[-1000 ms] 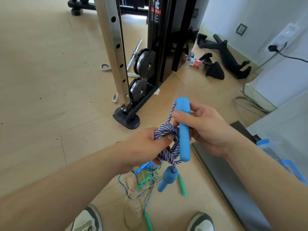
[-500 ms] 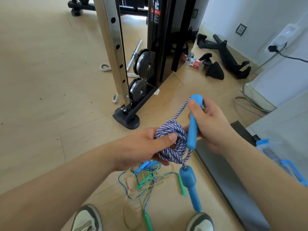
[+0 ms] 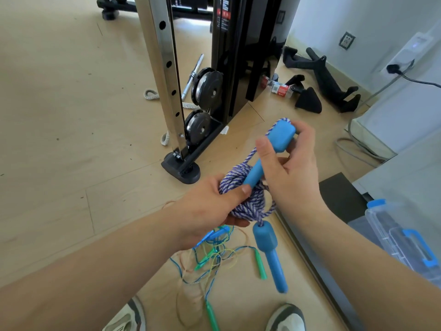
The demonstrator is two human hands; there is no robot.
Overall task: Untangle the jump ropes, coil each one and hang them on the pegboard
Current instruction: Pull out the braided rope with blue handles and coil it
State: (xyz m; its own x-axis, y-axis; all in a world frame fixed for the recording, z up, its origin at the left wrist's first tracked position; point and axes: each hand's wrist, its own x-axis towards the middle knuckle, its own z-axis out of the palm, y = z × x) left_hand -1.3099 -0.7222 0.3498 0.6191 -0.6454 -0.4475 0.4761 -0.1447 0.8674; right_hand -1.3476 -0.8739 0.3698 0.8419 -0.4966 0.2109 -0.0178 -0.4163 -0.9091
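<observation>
The left hand (image 3: 210,209) clenches the purple-white rope coil (image 3: 245,199) above the floor. The right hand (image 3: 288,168) grasps one blue handle (image 3: 267,156); the other handle (image 3: 270,254) hangs free. If the thumb loosens, the loops can probably spring open again.

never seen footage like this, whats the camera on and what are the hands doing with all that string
The single picture comes from a camera worn on a person's head, looking down at their own two bare hands. The left hand grips a coiled purple-and-white braided jump rope. The right hand holds one of its blue foam handles, while the other blue handle dangles below. On the pale wooden floor beneath lies a tangle of thin blue, green and yellow jump ropes, not yet sorted. Behind stands a black and steel weight machine.
</observation>
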